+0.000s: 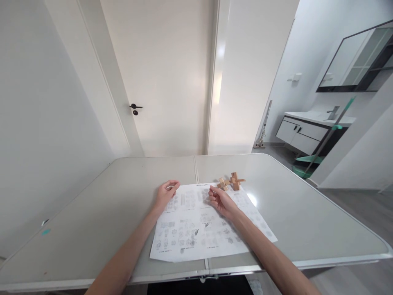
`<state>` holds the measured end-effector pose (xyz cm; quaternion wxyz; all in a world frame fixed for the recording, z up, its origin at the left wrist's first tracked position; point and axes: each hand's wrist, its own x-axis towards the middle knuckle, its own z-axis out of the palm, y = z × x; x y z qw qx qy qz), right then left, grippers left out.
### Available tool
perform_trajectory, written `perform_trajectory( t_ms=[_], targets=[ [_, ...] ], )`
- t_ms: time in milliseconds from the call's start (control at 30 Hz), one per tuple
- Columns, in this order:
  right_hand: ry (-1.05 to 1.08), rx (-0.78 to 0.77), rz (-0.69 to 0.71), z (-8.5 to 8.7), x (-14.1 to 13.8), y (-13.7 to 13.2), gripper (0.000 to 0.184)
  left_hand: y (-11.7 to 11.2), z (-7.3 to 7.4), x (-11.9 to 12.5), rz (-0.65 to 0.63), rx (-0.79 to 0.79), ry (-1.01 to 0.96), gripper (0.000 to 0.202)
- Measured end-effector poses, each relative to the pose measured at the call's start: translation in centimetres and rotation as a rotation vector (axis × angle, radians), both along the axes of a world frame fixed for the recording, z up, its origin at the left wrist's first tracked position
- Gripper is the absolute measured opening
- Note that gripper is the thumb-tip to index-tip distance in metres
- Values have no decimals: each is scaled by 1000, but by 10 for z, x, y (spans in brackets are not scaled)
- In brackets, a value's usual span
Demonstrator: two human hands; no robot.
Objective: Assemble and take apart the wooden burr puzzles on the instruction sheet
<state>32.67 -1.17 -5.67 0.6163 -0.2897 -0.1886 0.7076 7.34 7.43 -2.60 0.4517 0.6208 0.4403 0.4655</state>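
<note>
A large printed sheet of paper (196,229) lies flat on the table, covered with small grey diagrams. My left hand (166,195) is at its far left corner, fingers curled and the thumb and forefinger closed at the paper's edge. Over the upper right part of the sheet, my right hand (221,201) is closed, its fingers folded in and the thumb against the forefinger. What it holds, if anything, is hidden. Just beyond that hand stand two interlocking wooden puzzles: a lighter one (223,184) and a browner one (236,181) with a bar sticking out to the right.
The pale folding table (101,221) has a seam down its middle and a metal rim. Behind it is a white door (166,73) with a black handle. To the right are a washbasin cabinet (302,131), a green broom and dustpan (302,171) and a mop (262,131).
</note>
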Motion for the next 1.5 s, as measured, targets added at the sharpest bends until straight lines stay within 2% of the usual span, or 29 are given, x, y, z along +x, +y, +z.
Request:
perform_trajectory(
  t_ms=[267, 867, 1067, 1267, 1500],
  targets=[
    [-25, -7, -32, -5, 4, 4, 34, 7, -1, -7, 70, -8, -2, 41],
    [-33, 2, -38, -6, 3, 3, 34, 16, -4, -10, 53, 48, -65, 41],
    [-1, 39, -51, 1, 3, 1, 35, 17, -2, -9, 56, 45, -73, 42],
    [76, 111, -183, 9, 12, -1, 39, 15, 0, -10, 59, 44, -58, 42],
    [156, 168, -313, 6, 30, 4, 40, 19, -1, -10, 67, 45, -64, 43]
  ],
)
